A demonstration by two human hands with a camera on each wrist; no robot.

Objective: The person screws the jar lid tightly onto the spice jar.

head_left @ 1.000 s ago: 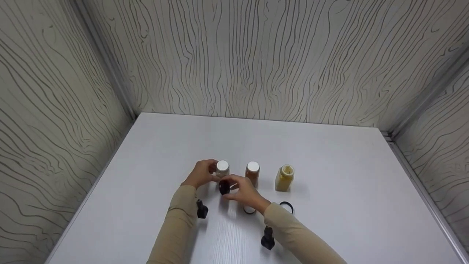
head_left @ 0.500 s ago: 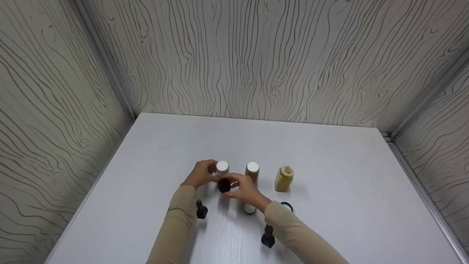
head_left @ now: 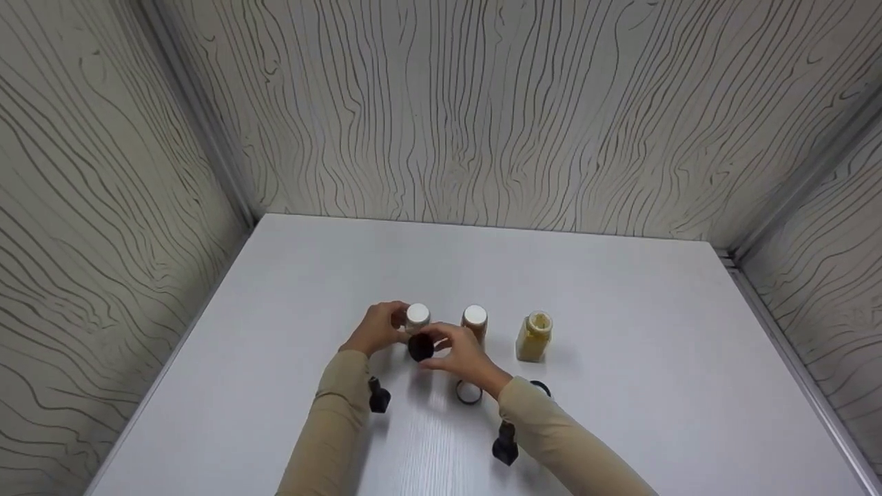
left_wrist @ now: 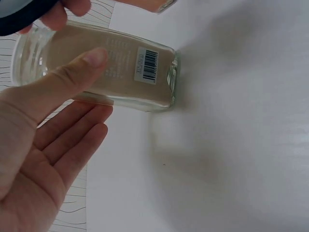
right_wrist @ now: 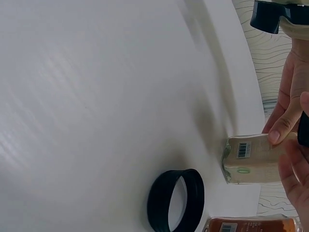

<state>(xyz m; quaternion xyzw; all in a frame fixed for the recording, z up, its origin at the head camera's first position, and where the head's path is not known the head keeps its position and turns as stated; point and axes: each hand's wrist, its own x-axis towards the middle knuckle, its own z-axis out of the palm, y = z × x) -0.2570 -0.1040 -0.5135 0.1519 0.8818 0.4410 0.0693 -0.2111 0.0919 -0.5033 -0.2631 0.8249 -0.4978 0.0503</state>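
Note:
My left hand holds a glass spice jar of beige powder by its side, thumb across the front. The jar stands upright on the table with a white top. Just in front of that jar, my right hand pinches a black lid between thumb and fingers. The lid is off the jar and tilted, its dark face towards the head camera. In the left wrist view the lid's edge shows beside the jar's neck.
To the right stand a jar of orange-brown powder with a white top and a jar of yellow powder, its mouth uncovered. Two black lids lie nearer on the white table: one lid by my right wrist, another lid partly behind my sleeve.
My right hand has shifted slightly away from me and tilted the black lid, so more of its dark face shows. The left hand and the jars have stayed nearly still.

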